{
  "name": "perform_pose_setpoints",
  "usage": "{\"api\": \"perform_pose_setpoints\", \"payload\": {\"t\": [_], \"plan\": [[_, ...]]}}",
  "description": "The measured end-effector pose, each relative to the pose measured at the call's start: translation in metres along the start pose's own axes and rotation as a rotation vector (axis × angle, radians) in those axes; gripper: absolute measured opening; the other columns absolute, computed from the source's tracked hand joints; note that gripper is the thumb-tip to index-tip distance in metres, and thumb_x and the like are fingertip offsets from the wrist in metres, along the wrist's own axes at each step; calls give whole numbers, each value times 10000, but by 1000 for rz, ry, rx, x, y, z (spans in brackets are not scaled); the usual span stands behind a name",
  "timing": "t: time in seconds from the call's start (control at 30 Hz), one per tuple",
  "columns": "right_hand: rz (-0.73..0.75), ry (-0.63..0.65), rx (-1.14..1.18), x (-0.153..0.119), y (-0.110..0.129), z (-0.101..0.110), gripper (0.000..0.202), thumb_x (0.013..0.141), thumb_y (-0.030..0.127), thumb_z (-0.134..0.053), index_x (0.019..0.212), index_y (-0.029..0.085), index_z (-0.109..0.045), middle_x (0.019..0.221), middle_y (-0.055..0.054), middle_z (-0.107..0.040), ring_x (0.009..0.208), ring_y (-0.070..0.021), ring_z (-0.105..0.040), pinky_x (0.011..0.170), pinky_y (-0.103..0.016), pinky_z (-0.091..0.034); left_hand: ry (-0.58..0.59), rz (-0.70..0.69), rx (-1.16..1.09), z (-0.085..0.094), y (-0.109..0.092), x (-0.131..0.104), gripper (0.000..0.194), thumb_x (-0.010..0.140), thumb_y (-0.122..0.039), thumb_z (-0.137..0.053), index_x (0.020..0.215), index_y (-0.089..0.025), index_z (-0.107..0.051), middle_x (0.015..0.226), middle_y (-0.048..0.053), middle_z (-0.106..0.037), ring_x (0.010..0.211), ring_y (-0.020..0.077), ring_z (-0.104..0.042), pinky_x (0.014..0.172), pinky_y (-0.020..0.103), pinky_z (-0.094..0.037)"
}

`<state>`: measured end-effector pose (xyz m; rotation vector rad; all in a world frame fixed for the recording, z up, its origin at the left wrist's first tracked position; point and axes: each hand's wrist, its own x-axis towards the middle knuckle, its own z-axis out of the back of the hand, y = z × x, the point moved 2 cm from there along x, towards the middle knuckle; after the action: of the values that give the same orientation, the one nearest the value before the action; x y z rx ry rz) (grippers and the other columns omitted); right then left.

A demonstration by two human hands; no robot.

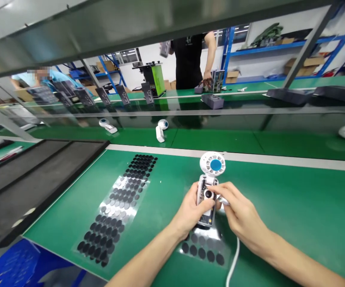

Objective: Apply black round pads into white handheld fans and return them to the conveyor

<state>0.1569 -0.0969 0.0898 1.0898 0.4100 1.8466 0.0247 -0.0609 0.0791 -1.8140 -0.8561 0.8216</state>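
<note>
A white handheld fan (212, 163) with a blue round centre lies in my left hand (189, 209), the thumb resting on its handle (205, 217). The handle's face looks transparent, with inner parts and a round black button in a white ring showing. My right hand (244, 215) is closed on the plug end of a white cable (235, 259) at the handle's right side. Its fingertips reach over beside the button. Whether the plug sits in the fan cannot be made out. Under the handle lies a clear sheet of black round stickers (201, 253).
A longer run of sticker sheets (117, 199) lies on the green table (157, 235) to the left. Two white fans (160, 131) rest on the green surface beyond the pale strip. Dark boxes (212, 101) stand along the far bench, where a person in black (189, 59) handles boxes.
</note>
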Motion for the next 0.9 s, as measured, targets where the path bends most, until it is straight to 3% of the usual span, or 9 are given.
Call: {"api": "perform_pose_setpoints", "payload": {"t": [0.1, 0.23, 0.43, 0.5, 0.6, 0.67, 0.77, 0.9], "plan": [[1, 6, 23, -1, -1, 1, 455, 810, 7, -286, 1183, 212, -446, 1016, -82, -508, 762, -172, -584, 609, -283, -519, 29, 5, -50, 0, -1, -1, 389, 761, -312, -592, 1098, -165, -465, 934, 28, -567, 806, 137, -527, 746, 259, -415], [-40, 20, 88, -2, 0, 0, 399, 845, 41, -279, 1154, 227, -449, 1000, -73, -465, 703, -156, -558, 609, -301, -502, -71, 19, -58, 2, 0, -1, 288, 780, -307, -531, 1037, -178, -512, 921, 17, -589, 788, 131, -552, 737, 243, -430], [-374, -18, 366, 0, -3, -4, 203, 939, 267, -296, 1101, 228, -412, 941, -30, -490, 571, -125, -563, 626, -322, -483, -132, 63, -54, 2, 2, -1, 289, 773, -374, -519, 974, -168, -499, 761, 17, -599, 585, 130, -567, 536, 233, -451], [-477, -11, 446, 0, -4, -6, 260, 938, 350, -305, 1144, 210, -381, 899, -26, -536, 563, -140, -577, 642, -340, -481, -132, 54, -54, 2, 1, -1, 284, 766, -365, -532, 965, -163, -501, 751, 17, -600, 584, 129, -572, 533, 225, -452], [-557, 13, 504, 1, -5, -7, 380, 927, 426, -316, 1196, 166, -381, 651, 22, -564, 560, -177, -581, 669, -356, -462, -110, 45, -69, 1, 1, -1, 308, 768, -358, -541, 998, -156, -502, 752, 22, -602, 576, 121, -566, 549, 225, -453], [-580, 41, 536, 1, -5, -9, 420, 925, 438, -320, 1224, 150, -387, 519, 55, -519, 524, -179, -554, 624, -334, -452, -80, 37, -84, 0, 2, -1, 346, 766, -368, -553, 1030, -150, -501, 771, 31, -604, 586, 119, -561, 578, 233, -457], [-573, 42, 551, 1, -3, -10, 455, 925, 432, -327, 1268, 135, -365, 498, 56, -502, 494, -172, -517, 570, -309, -429, -68, 7, -56, 0, 3, -1, 384, 748, -393, -584, 1032, -142, -518, 803, 35, -596, 612, 106, -535, 611, 219, -439], [-536, -5, 455, 0, -2, -11, 460, 920, 417, -334, 1291, 147, -361, 537, 46, -517, 562, -187, -535, 667, -338, -425, -108, -67, 100, 2, 3, 0, 384, 741, -406, -594, 1023, -152, -538, 890, 43, -587, 706, 123, -524, 664, 216, -423]]}}
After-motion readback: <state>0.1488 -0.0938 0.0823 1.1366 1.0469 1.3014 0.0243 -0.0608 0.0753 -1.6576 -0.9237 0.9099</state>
